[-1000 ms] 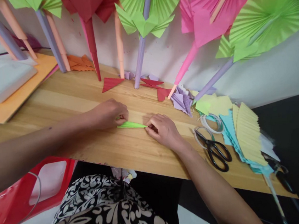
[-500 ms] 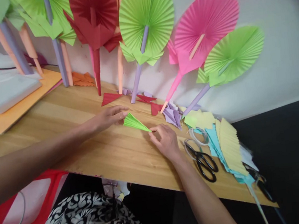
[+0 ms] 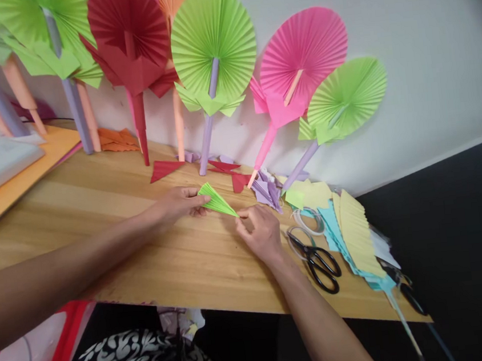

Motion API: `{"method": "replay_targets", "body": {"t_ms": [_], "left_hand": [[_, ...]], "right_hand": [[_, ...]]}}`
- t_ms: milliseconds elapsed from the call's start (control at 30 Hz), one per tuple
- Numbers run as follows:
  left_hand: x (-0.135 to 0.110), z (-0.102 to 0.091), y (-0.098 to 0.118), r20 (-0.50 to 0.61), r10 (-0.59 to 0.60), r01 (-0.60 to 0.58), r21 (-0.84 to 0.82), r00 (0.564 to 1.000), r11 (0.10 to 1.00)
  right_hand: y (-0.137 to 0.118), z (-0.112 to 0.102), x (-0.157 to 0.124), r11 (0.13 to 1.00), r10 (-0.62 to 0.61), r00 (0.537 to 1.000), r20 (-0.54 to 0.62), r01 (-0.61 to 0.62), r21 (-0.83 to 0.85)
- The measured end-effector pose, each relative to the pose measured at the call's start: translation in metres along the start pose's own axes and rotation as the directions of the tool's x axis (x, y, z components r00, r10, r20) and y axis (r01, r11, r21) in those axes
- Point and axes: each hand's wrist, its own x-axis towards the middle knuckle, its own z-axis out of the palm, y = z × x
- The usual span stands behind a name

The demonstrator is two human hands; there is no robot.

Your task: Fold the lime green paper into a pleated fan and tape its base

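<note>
A small pleated green paper fan piece point(image 3: 216, 200) is held just above the wooden table point(image 3: 97, 201). My left hand point(image 3: 178, 203) grips its wide end with fingers pinched. My right hand point(image 3: 260, 233) pinches its narrow tip. The pleats are spread partly open between the two hands.
Finished paper fans on stems lean against the wall: green point(image 3: 211, 43), red point(image 3: 128, 34), pink point(image 3: 302, 47), another green point(image 3: 346, 97). Black scissors point(image 3: 315, 256) and tape rolls point(image 3: 307, 219) lie right of my right hand, beside pleated yellow paper point(image 3: 356, 231). Red and purple scraps point(image 3: 268, 189) lie near the wall.
The green piece went from a closed flat strip on the table to a partly spread fan lifted between my hands. The view tilted up, showing more of the fans.
</note>
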Motion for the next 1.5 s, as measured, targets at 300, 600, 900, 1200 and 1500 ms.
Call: {"method": "replay_targets", "body": {"t_ms": [300, 600, 900, 1200, 1500], "left_hand": [[-0.0025, -0.0037, -0.0071, 0.043, 0.044, -0.040, -0.086, 0.998, 0.996], [-0.0070, -0.0027, -0.0053, 0.014, 0.053, -0.052, -0.058, 0.999, 0.997], [-0.0067, -0.0006, -0.0029, -0.073, 0.112, -0.111, 0.011, 0.991, 0.994], [-0.0087, -0.0007, -0.0031, -0.069, 0.114, -0.115, -0.007, 0.991, 0.993], [-0.0073, -0.0019, -0.0066, -0.065, 0.131, -0.133, -0.022, 0.989, 0.991]], "right_hand": [[-0.0007, -0.0018, 0.0013, 1.000, 0.009, 1.000, -0.015, -0.009, -0.013], [-0.0019, -0.0027, 0.0008, 0.999, 0.027, 0.998, 0.058, -0.028, 0.022], [-0.0019, -0.0030, 0.0005, 1.000, 0.022, 0.998, 0.062, -0.023, 0.020], [-0.0033, -0.0028, 0.0014, 0.999, 0.035, 0.999, 0.036, -0.035, 0.002], [-0.0028, -0.0011, 0.0003, 0.999, 0.042, 0.998, 0.045, -0.043, 0.017]]}}
